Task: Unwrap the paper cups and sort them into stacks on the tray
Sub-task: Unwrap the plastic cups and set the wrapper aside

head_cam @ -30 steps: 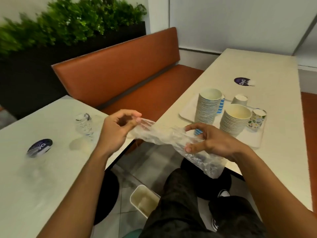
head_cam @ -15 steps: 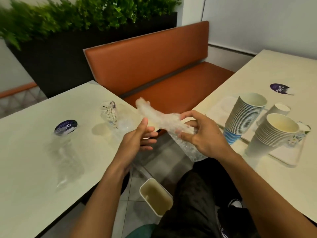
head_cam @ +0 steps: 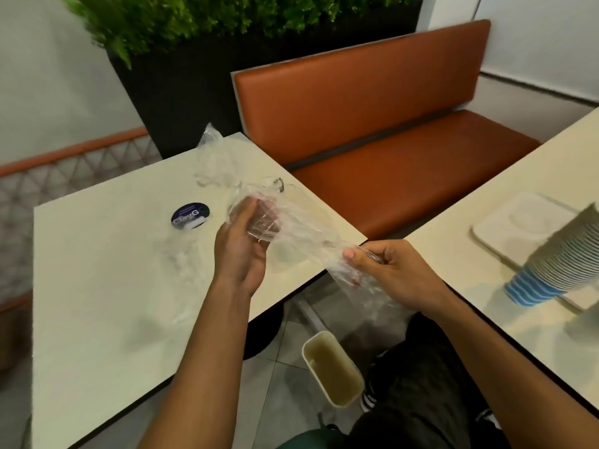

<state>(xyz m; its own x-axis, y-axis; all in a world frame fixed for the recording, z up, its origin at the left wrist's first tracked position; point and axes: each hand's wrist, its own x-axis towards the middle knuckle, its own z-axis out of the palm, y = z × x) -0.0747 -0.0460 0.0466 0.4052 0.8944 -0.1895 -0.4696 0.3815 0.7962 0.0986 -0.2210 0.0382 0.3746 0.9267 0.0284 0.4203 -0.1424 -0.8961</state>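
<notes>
- The person has turned away from the right-hand desk (head_cam: 534, 176) toward the left one (head_cam: 107, 270); a moment ago the tray sat nearly in front of them, now it sits at the far right edge of view.
- The clear plastic wrapper (head_cam: 291, 234), which was bunched between both hands over the lap a second ago, is now drawn out long across the corner of the left desk.
- The left hand (head_cam: 241, 251) has gone from a fingertip pinch to a loose, half-spread cradle under the wrapper's upper end; its fingers curl into the film.
- The right hand (head_cam: 392, 270) is pinching the lower end of the wrapper between thumb and bent fingers, with the loose tail hanging below toward the knee.
- The wrapper looks empty to me; no cup shows inside it, though the film is blurred.
- The paper cups are on the tray (head_cam: 518, 222): one tall blue-striped stack (head_cam: 557, 260) is visible, cut off by the frame; other stacks are out of view.
- My reading: this sleeve is done with, and the turn suggests it is being set aside on the left desk, near more crumpled film (head_cam: 214, 157).
- An open bin (head_cam: 330, 367) stands on the floor between the desks.
</notes>
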